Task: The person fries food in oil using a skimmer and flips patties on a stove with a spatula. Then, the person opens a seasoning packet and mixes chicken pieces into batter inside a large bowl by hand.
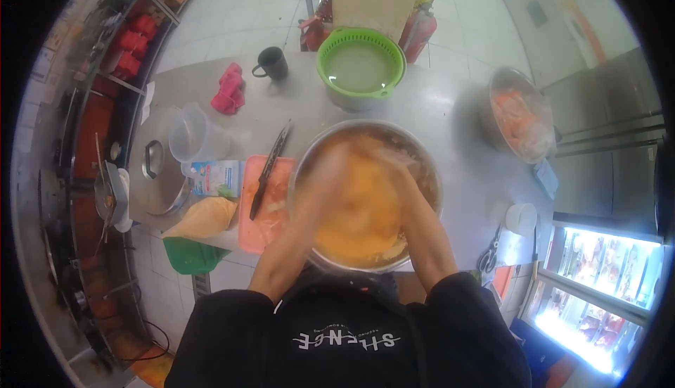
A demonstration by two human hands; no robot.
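A large metal bowl (pixel 437 177) stands at the table's front edge, close to my body, holding an orange-yellow powdery mixture (pixel 358 230). Both my hands are inside its rim, smeared by motion. My left hand (pixel 334 166) is over the left part of the mixture, and my right hand (pixel 392 157) is over the upper right part. Their fingers are too blurred to show what they hold, if anything. Left of the bowl, a black knife (pixel 264 180) lies across a pink cutting board (pixel 247 232).
Behind the bowl stands a green colander (pixel 325 71) over a pot. To the right is a metal bowl of orange-pink pieces (pixel 517 117). Scissors (pixel 489 251) and a white tub (pixel 521 219) sit front right. Leftward are a mug (pixel 272 64), red cloth (pixel 228 90), plastic container (pixel 190 135) and pot lid (pixel 156 177).
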